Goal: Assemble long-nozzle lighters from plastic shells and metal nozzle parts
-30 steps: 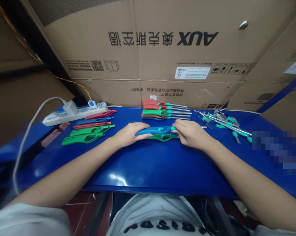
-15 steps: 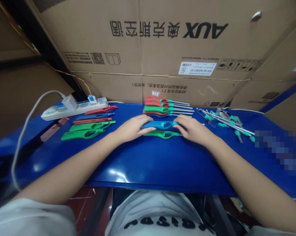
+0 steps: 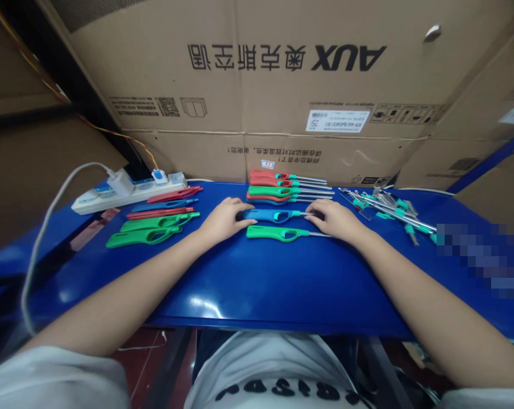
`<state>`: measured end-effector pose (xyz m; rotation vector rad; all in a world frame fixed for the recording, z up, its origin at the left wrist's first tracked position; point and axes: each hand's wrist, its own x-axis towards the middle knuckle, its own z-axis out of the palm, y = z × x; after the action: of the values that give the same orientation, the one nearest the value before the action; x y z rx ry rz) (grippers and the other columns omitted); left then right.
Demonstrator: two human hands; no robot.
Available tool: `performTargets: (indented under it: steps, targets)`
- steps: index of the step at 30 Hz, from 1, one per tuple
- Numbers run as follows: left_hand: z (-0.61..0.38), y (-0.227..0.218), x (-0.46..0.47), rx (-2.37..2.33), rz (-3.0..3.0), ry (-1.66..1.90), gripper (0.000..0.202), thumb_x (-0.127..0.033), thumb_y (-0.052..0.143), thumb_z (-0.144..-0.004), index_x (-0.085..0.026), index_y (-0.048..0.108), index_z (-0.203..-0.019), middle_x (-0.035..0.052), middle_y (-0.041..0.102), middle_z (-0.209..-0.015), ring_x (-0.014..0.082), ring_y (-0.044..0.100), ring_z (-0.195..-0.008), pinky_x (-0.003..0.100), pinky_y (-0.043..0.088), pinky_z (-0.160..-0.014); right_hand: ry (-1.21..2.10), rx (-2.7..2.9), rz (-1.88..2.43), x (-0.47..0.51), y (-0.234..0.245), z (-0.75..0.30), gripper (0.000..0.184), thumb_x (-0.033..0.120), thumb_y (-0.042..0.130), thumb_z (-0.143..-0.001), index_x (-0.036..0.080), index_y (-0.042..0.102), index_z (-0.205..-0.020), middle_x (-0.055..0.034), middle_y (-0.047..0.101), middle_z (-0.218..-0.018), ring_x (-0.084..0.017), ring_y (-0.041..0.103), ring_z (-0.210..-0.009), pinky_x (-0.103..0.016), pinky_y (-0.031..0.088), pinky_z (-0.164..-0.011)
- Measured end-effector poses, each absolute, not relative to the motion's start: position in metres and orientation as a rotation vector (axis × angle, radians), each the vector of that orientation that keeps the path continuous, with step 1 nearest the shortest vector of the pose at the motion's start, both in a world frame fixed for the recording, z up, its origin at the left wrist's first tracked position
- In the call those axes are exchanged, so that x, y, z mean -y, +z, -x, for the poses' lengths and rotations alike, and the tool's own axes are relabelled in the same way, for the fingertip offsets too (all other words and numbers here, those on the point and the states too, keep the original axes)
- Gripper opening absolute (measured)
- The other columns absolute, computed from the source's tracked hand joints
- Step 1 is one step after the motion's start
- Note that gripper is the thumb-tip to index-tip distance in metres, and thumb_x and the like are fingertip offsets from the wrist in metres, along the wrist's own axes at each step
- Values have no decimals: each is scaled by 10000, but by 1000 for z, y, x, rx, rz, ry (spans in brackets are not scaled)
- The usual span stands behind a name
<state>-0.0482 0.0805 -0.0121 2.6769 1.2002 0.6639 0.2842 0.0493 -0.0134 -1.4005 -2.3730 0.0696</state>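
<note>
Lighter (image 3: 263, 215), blue: left hand (image 3: 223, 222) pinches the handle end (image 3: 249, 215), right hand (image 3: 336, 220) pinches the rod (image 3: 299, 213). Green lighter (image 3: 265, 232) lies just nearer.

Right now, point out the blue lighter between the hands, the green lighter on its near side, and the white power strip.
Blue lighter (image 3: 264, 215): head view, on its handle.
Green lighter (image 3: 264, 232): head view, on its handle.
White power strip (image 3: 145, 187): head view, on its socket face.

The blue lighter (image 3: 261, 215) has a turquoise trigger (image 3: 278, 217).
</note>
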Motion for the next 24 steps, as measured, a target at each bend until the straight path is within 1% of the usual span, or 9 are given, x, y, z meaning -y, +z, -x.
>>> performTargets:
  steps: [5, 9, 14, 16, 20, 24]
  targets:
    - [50, -12, -82, -1241, -2654, 672, 412, -412, 705, -887, -157, 704, -1211, 113, 705, -1053, 258, 629, -956, 407, 495, -904, 15, 2380, 1474, -50, -11, -289, 152, 298, 575, -923, 194, 675, -970, -106, 709, -968, -259, 638, -923, -384, 502, -797]
    - [51, -11, -83, -1258, -2641, 674, 397, -447, 700, -873, -156, 711, -1143, 106, 728, -1075, 253, 631, -935, 405, 488, -895, -10, 2389, 1492, -49, -10, -288, 167, 288, 567, -931, 186, 671, -1013, -109, 707, -1000, -259, 639, -949, -382, 501, -799]
    - [53, -12, -85, -1304, -2638, 697, 352, -476, 698, -860, -182, 729, -1051, 86, 744, -1039, 237, 631, -889, 400, 478, -882, -52, 2401, 1499, -49, -9, -287, 144, 263, 570, -934, 186, 679, -988, -108, 707, -1008, -251, 630, -957, -379, 486, -834]
    - [54, -12, -85, -1323, -2632, 710, 354, -479, 696, -861, -180, 734, -1046, 90, 749, -1029, 237, 630, -883, 394, 479, -870, -85, 2393, 1522, -49, -9, -287, 143, 265, 577, -932, 186, 683, -986, -113, 710, -1027, -266, 623, -980, -390, 475, -840]
    - [55, -12, -86, -1367, -2643, 752, 340, -459, 685, -867, -186, 745, -1060, 94, 764, -1042, 259, 628, -936, 397, 486, -869, -152, 2352, 1585, -47, -7, -288, 138, 262, 588, -927, 187, 689, -986, -125, 717, -1052, -296, 613, -1014, -410, 451, -836]
    - [55, -12, -86, -1400, -2602, 781, 330, -447, 685, -861, -184, 756, -1047, 87, 774, -1035, 262, 627, -933, 404, 498, -869, -249, 2319, 1644, -47, -6, -289, 112, 263, 603, -925, 197, 688, -956, -114, 721, -1038, -289, 611, -1015, -384, 437, -808]
